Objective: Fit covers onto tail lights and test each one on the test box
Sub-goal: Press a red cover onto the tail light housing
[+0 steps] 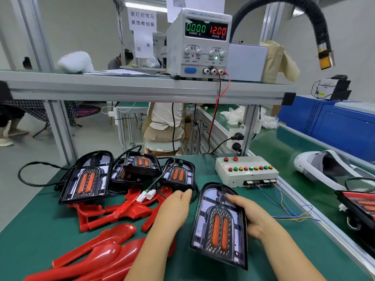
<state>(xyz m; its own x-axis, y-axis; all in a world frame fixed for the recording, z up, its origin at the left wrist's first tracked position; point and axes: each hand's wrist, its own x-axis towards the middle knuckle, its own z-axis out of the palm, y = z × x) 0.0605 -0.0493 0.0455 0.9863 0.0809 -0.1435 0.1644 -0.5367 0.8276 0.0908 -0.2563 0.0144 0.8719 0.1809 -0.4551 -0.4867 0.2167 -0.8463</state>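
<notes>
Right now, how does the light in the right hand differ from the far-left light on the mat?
The held light is gripped by the right hand; the far-left light rests untouched on red covers. A black cable runs from under the far-left light; none shows on the held light. Both are arched, black-framed, with twin orange strips, no cover fitted.
</notes>
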